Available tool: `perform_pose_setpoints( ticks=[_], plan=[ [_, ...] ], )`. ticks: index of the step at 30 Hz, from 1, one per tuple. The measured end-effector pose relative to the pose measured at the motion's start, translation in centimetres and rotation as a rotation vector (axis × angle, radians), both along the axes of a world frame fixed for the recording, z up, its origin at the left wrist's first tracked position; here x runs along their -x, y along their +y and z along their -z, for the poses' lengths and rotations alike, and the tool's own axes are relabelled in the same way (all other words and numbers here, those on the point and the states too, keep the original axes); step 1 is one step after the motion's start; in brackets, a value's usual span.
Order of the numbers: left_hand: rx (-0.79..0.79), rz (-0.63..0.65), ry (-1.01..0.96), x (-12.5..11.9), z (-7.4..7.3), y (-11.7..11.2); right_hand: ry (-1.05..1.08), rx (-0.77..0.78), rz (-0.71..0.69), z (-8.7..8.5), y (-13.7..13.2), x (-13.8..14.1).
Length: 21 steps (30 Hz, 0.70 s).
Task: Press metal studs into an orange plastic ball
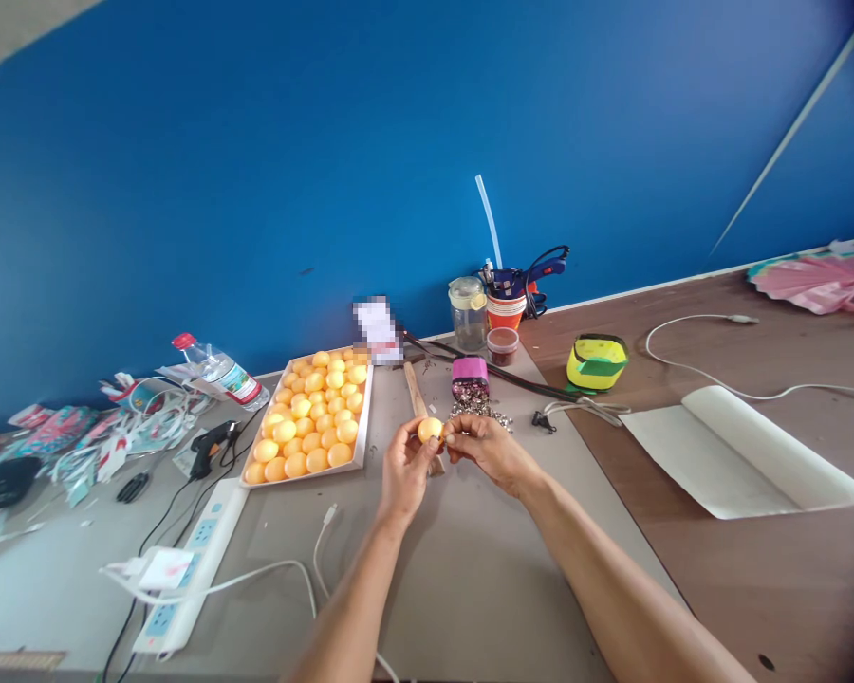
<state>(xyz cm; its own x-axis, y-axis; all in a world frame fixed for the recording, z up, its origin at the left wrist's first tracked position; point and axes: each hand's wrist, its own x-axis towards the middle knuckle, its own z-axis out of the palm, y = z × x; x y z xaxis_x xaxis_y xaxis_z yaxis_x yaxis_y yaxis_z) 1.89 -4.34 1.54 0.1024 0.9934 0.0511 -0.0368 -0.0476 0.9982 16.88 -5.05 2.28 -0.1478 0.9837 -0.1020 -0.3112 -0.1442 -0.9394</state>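
My left hand (403, 467) is closed round a small orange ball (429, 429) and holds it up over the grey mat. My right hand (485, 446) meets it from the right, fingers pinched against the ball's side; whether they hold anything small is too fine to see. A white tray (364, 422) of several orange balls lies just to the left of my hands. Behind my hands lie a pile of small silver metal bits (481, 412) and a pink-topped box (469, 374).
A white power strip (185, 579) with cables lies front left, a black glue gun (210, 446) and a water bottle (220, 375) beyond it. A jar (468, 313), an orange cup of tools (507, 302), a yellow-green device (596, 361) and a white paper roll (740, 455) lie to the right.
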Motion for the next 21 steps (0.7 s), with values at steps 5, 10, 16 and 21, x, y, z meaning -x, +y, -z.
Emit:
perform_pose_setpoints(
  ticks=[5, 10, 16, 21],
  plan=[
    [-0.011, -0.016, 0.023, -0.1, -0.5, -0.3, -0.045, 0.007, 0.017, 0.6, 0.1, 0.1],
    [-0.031, -0.036, 0.045, -0.5, -0.6, -0.7, -0.040, 0.001, 0.059, 0.7, 0.1, 0.5],
    [-0.007, -0.028, 0.021, -0.6, -0.1, -0.7, 0.051, 0.026, 0.136, -0.1, -0.1, 1.2],
    [-0.008, -0.028, 0.083, -0.3, 0.5, -0.2, 0.072, 0.019, 0.178, 0.7, 0.1, 1.6]
  ],
)
